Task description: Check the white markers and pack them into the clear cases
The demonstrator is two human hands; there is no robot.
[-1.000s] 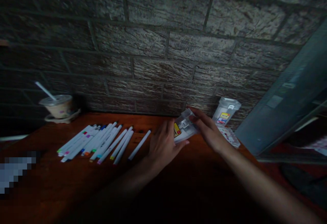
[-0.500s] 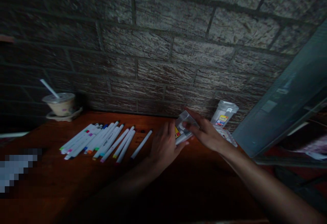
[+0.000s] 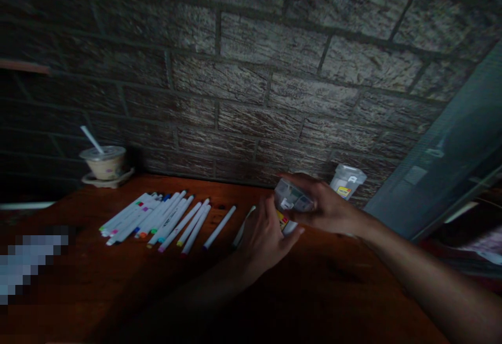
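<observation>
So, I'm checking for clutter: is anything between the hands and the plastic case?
Nothing visible: the left hand and right hand both hold the plastic case directly. The white markers lie to its left.

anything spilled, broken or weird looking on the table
Nothing looks spilled; the cup stands upright. Two markers lie apart from the main bunch, near the left hand. Oddest is the pixelated patch at the picture's left edge, hiding whatever is there.
</observation>
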